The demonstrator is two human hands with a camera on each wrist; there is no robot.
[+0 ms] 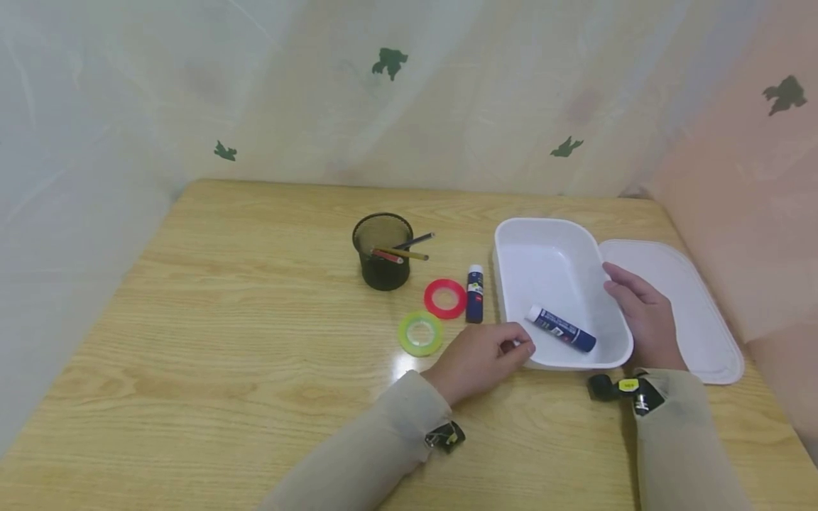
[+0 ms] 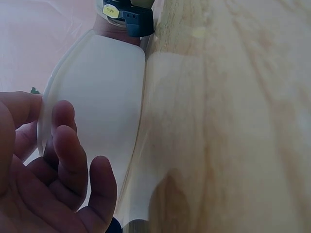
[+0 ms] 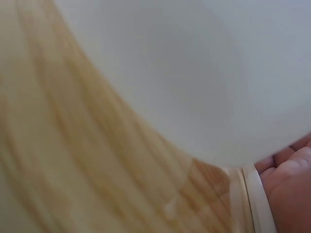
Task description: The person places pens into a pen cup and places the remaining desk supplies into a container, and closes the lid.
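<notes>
A white plastic container (image 1: 543, 266) stands on the table, right of centre, with one blue glue stick (image 1: 562, 329) lying inside. At its near left corner my left hand (image 1: 481, 360) pinches the rim; the left wrist view shows the thumb and curled fingers on either side of that edge. My right hand (image 1: 647, 323) grips the container's right side, thumb at the rim. In the right wrist view the container's wall (image 3: 170, 73) fills much of the picture and only part of the right hand (image 3: 294, 187) shows.
A white lid (image 1: 686, 305) lies right of the container, partly behind the right hand. To the left are another glue stick (image 1: 475, 294), a red tape roll (image 1: 445, 298), a green tape roll (image 1: 420, 333) and a black mesh cup (image 1: 383, 273) holding pencils (image 1: 414, 255).
</notes>
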